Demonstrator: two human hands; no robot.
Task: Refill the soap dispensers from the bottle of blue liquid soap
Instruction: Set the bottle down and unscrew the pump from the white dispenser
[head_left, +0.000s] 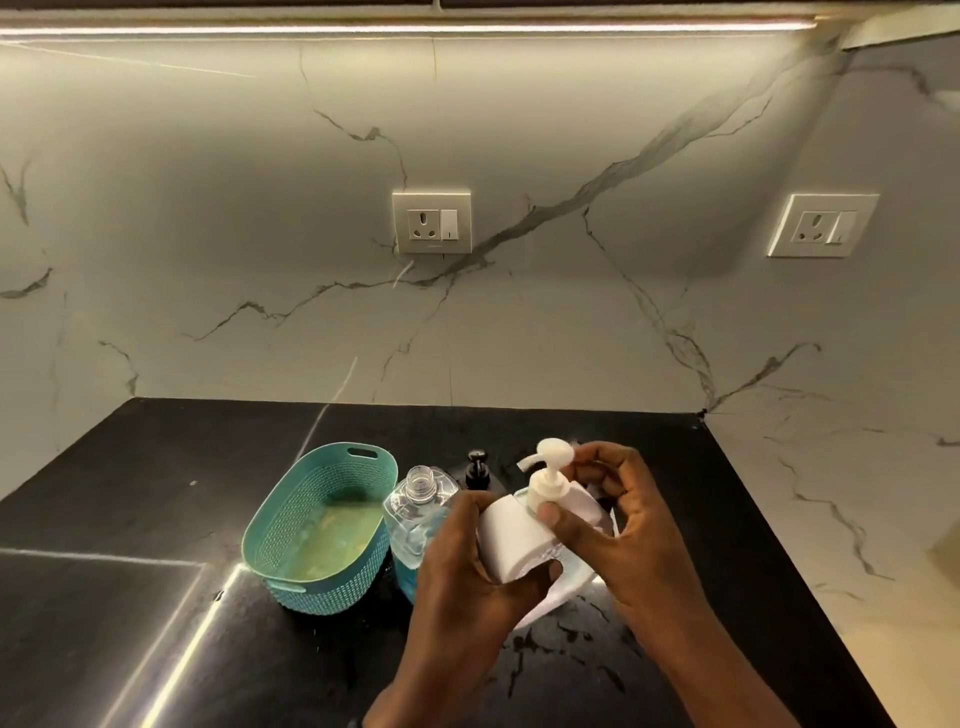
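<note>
Teal basket (perhaps empty) on black counter, two wall sockets.

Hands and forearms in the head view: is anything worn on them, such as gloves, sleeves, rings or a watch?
Nothing worn is visible. The left hand and the right hand are both bare, with no gloves and no rings that can be made out. Both forearms are uncovered down to the bottom edge of the frame, with no sleeve, watch or band in sight.
</note>
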